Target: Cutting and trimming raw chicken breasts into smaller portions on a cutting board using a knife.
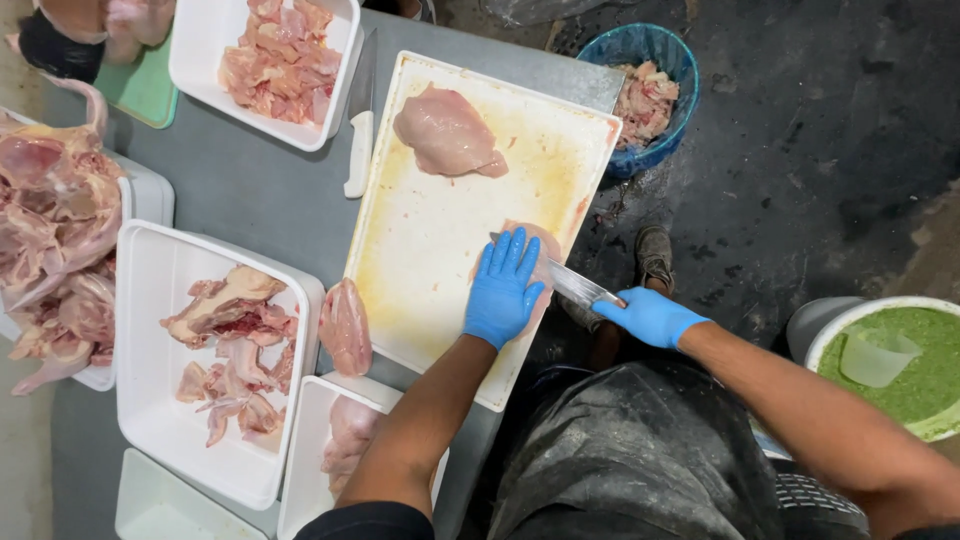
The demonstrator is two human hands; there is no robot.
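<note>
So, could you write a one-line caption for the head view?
Left hand flattens chicken breast on white cutting board; right hand slices it with a knife.

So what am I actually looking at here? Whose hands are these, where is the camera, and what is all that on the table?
There is no machine here. The camera sits on a person's head and looks down at their own two hands, both in blue gloves. The left hand presses flat on a piece of raw chicken on a stained white cutting board. The right hand holds a knife with its blade going into that piece from the side. A second fillet lies further up the board, and a spare knife rests beside it. White trays on the grey table hold more raw chicken. On the floor stand a blue basket of scraps and a tub of green sauce.
</note>
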